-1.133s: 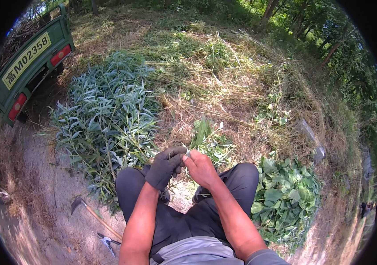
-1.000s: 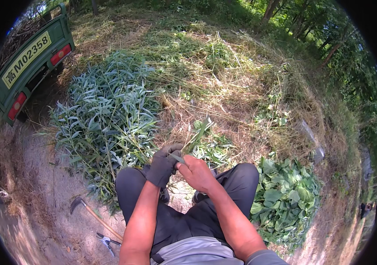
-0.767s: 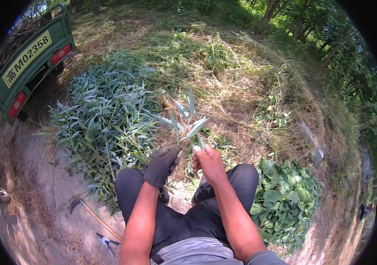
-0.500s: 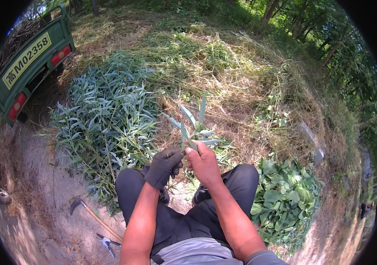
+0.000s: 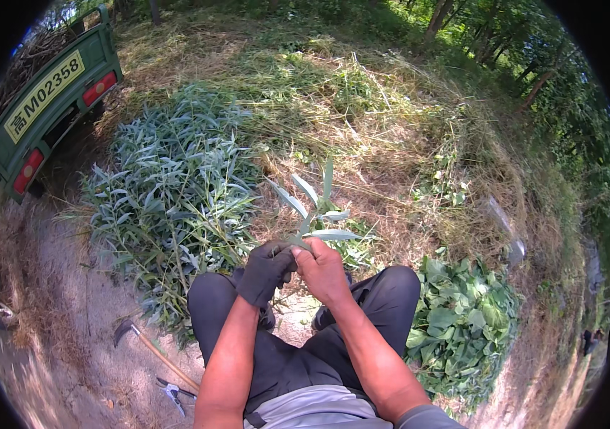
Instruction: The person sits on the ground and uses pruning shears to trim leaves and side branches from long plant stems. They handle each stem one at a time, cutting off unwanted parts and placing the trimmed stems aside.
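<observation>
My left hand, in a dark grey glove, is closed around the lower part of a leafy sprig. Bare, my right hand pinches the same sprig right beside it, thumb on top. Long, narrow grey-green leaves fan out from the sprig beyond my fingers. A big heap of cut stalks with similar leaves lies to the left of my hands. By my right knee sits a lower pile of broader green leaves. The stem's lower end is hidden by my hands.
On the ground at lower left lie a sickle with a wooden handle and pruning shears. The green tailgate of a vehicle loaded with sticks stands at far left. Dry cut grass spreads ahead, with trees behind.
My right hand has moved slightly left and down, right up against the gloved left hand. The sprig's leaves have spread and shifted a little to the right.
</observation>
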Demonstrator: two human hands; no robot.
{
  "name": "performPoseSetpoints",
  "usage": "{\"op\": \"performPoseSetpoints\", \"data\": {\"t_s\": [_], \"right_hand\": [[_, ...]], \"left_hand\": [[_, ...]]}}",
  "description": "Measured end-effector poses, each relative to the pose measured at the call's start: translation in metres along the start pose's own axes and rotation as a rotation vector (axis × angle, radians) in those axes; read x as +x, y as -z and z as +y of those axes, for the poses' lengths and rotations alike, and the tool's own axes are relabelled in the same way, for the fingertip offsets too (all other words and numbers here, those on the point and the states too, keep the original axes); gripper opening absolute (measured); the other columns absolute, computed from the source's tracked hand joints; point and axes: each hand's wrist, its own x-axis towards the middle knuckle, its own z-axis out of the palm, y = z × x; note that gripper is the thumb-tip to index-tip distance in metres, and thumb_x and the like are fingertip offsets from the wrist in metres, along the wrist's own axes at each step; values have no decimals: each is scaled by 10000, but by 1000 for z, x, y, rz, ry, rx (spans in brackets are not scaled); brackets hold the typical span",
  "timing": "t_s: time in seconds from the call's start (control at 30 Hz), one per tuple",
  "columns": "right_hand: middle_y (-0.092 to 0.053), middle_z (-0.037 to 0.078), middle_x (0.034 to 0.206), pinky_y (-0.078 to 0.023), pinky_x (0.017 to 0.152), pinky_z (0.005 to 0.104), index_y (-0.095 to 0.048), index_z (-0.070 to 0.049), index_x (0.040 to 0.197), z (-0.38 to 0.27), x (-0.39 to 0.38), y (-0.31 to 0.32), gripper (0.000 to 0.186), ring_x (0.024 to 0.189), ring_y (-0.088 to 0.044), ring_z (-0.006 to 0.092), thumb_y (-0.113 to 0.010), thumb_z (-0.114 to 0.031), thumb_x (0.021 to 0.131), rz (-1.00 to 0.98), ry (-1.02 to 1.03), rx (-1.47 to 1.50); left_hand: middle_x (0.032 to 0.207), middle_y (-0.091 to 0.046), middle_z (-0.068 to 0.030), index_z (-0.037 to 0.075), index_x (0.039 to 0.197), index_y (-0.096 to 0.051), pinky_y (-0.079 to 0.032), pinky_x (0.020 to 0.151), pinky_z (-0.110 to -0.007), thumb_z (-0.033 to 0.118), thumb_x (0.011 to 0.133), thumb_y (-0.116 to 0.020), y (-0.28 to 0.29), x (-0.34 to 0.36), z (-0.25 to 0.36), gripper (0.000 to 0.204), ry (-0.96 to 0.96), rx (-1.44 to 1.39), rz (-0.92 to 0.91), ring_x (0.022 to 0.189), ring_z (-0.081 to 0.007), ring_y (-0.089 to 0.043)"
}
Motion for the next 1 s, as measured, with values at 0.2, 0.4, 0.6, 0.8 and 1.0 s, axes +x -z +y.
{"op": "performPoseSetpoints", "data": {"t_s": [0.2,0.4,0.6,0.8,1.0], "right_hand": [[-591,0,762,-464,606,270,-636,11,1084,16,5,1,173,680,-542,74,-613,-102,955,54,256,-195],[-567,-8,691,-460,568,245,-612,-18,928,15,4,2,120,626,-535,55,-595,-128,972,3,58,-1],[-576,-3,698,-464,532,239,-598,-24,893,-3,-6,0,171,604,-559,69,-599,-173,977,-151,-120,102],[-575,-1,733,-468,519,243,-590,-20,962,-5,1,18,147,593,-553,61,-583,-164,994,155,26,89],[-584,-4,748,-446,546,234,-636,-19,1116,25,17,25,181,595,-534,58,-588,-129,980,144,148,-117]], "left_hand": [[681,-616,-7,33,1009,-673,-394,443,-213,164,925,-648,-5,0,1,157,-18,71,-12,508,-61,-523],[681,-611,-5,49,1002,-674,-390,440,-213,155,926,-633,-4,0,0,136,23,16,-33,511,-63,-523],[681,-609,-2,47,1013,-676,-357,419,-207,170,929,-643,3,11,-21,153,-10,-115,118,490,-56,-503],[647,-594,5,37,1044,-699,-326,404,-198,206,941,-661,-3,1,7,202,29,-16,97,449,-49,-459],[643,-606,-7,43,1033,-684,-361,407,-213,256,909,-718,-9,-3,15,249,79,4,15,466,-54,-490]]}}
